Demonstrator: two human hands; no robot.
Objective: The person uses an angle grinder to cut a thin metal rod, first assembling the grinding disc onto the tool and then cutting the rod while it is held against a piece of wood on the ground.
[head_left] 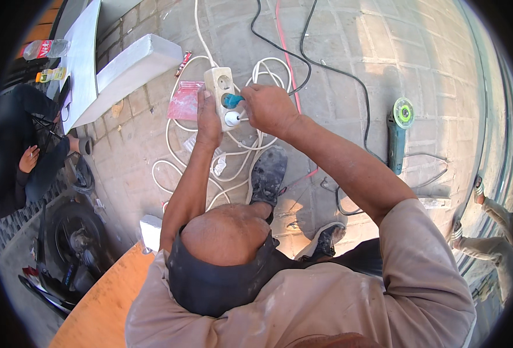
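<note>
My left hand [208,119] grips a white power strip [218,80] from its left side and holds it up over the paved ground. A teal plug [232,100] sits in the strip's middle socket, and my right hand [268,107] pinches it from the right. Just below it a white plug [231,119] is seated in the lowest socket. The top socket is empty. The strip's white cable [172,130] lies in loose coils on the pavers beneath both hands.
A green angle grinder [397,133] lies to the right, with black cords [332,69] trailing across the pavers. A red plastic bag [185,100] and a white slab [126,61] lie at the left. One person sits at far left [13,156]; another stands at the right edge [497,229]. An orange board [102,301] is at lower left.
</note>
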